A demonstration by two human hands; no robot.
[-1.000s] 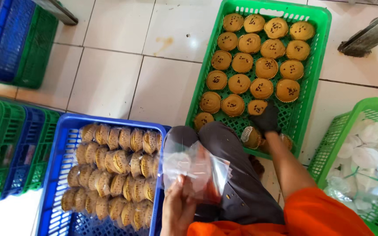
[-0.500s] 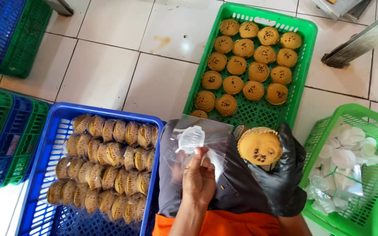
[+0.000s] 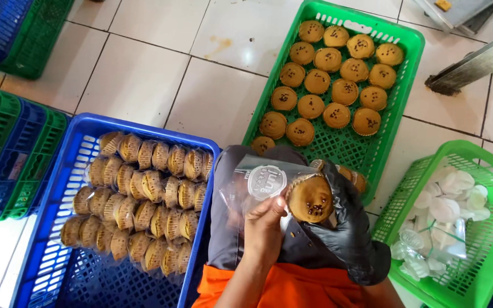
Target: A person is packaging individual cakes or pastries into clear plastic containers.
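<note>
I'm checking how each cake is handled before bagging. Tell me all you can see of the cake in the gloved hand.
The cake is round, golden-brown, with a cluster of dark chips on top and a pleated paper cup visible at its left edge. The right hand, in a black glove, holds it tilted, top toward the camera, above the lap. It sits at the mouth of a clear plastic bag held by the bare left hand.

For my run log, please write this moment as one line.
left hand: holds clear bag | right hand, black glove: holds muffin at bag mouth | green crate: loose muffins
</note>
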